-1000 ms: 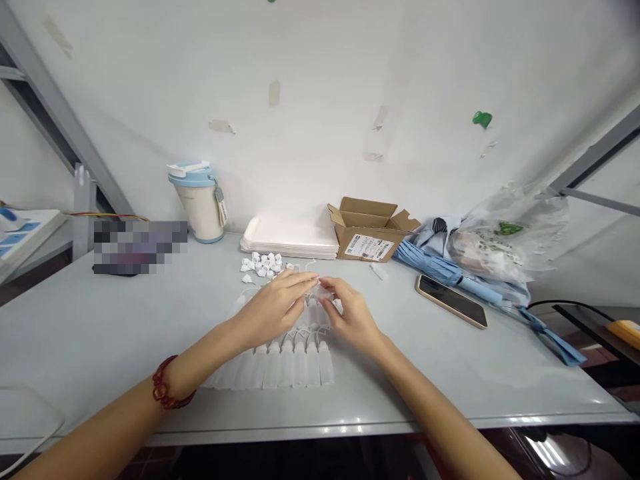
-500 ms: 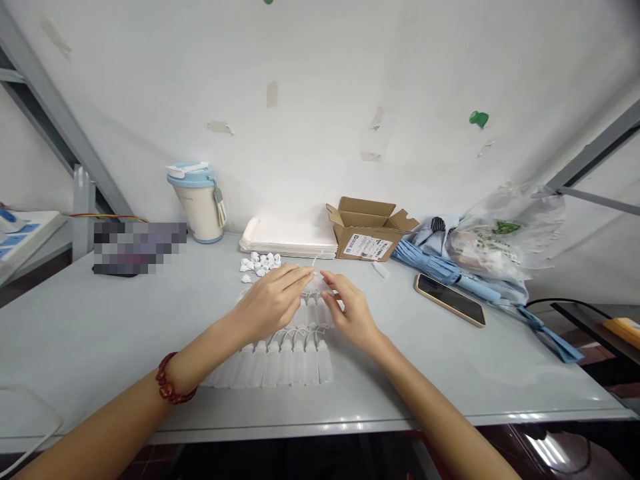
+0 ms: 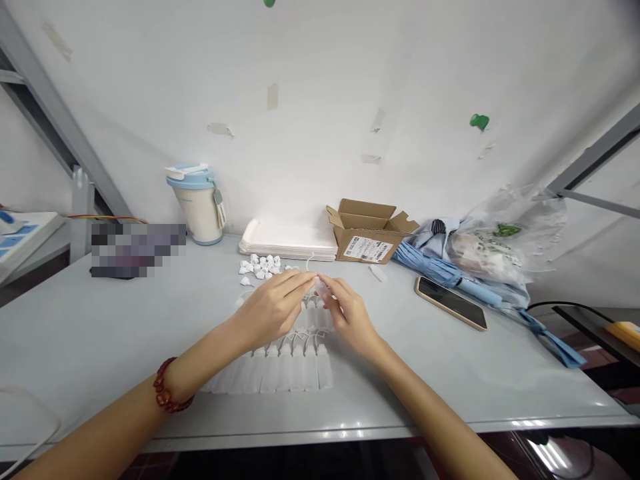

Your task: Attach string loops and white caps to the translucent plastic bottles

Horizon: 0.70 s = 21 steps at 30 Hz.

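Note:
My left hand and my right hand meet fingertip to fingertip above the table. Between them is a small translucent plastic bottle, partly covered by the fingers. My right hand's thumb and fingers pinch its side, while the left fingers press together at its top. A thin white tube sticks up just behind the fingertips. Below my hands lie two rows of similar bottles, the near row side by side, with curved white tubes at their tops. The left forearm hides part of both rows.
Small white pieces lie behind my left hand, near a stack of white envelopes. An open cardboard box, tumbler, folded blue umbrella, phone and plastic bag stand around. A translucent piece lies before the box.
My right fingertips have moved left and now meet the left ones at the top of the bottle. The tube's upright end has shifted slightly left.

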Tool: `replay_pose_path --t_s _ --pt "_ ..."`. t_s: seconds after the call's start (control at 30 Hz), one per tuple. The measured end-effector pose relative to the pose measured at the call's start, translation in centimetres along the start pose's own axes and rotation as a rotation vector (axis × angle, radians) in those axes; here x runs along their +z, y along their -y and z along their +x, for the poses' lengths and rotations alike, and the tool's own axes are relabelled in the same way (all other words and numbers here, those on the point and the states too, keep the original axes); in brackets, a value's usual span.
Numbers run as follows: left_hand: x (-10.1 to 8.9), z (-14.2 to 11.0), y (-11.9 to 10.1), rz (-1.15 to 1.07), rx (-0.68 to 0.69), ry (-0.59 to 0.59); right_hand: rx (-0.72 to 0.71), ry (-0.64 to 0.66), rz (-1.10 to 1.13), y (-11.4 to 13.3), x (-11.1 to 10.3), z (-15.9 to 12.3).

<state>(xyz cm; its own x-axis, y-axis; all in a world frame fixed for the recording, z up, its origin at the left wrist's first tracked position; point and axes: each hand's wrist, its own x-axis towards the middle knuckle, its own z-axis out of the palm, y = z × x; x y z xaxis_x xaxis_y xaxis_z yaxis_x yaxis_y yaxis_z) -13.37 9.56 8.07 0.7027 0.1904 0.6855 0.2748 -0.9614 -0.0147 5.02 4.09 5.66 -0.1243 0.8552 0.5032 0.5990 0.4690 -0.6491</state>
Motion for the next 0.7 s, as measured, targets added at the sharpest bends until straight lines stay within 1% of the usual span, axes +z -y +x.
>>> replay_pose_path --t_s 0.17,0.27,0.33,0.4,0.5,0.6,0.63,0.7 --pt "0.0 -0.1 -0.3 0.073 0.043 0.076 0.119 0.012 0.146 0.1 0.1 -0.1" --pt "0.0 -0.1 -0.5 0.065 0.024 0.117 0.194 0.015 0.248 0.2 0.2 -0.1" --pt "0.0 -0.1 -0.5 0.037 0.005 0.132 0.216 0.013 0.307 0.3 0.2 -0.1" --pt "0.0 0.0 -0.5 0.003 -0.004 0.122 0.225 0.011 0.356 0.5 0.2 0.0" --pt "-0.1 0.1 -0.5 -0.052 -0.029 0.056 0.246 -0.002 0.41 0.8 0.1 0.1" --pt "-0.3 0.2 -0.6 -0.101 -0.135 -0.004 0.275 -0.015 0.451 1.1 0.1 0.0" --pt "-0.4 0.3 -0.7 -0.11 -0.168 -0.003 0.282 -0.015 0.465 1.2 0.1 0.0" --pt "-0.5 0.3 -0.8 -0.114 -0.183 0.023 0.289 -0.015 0.494 1.4 0.1 0.0"
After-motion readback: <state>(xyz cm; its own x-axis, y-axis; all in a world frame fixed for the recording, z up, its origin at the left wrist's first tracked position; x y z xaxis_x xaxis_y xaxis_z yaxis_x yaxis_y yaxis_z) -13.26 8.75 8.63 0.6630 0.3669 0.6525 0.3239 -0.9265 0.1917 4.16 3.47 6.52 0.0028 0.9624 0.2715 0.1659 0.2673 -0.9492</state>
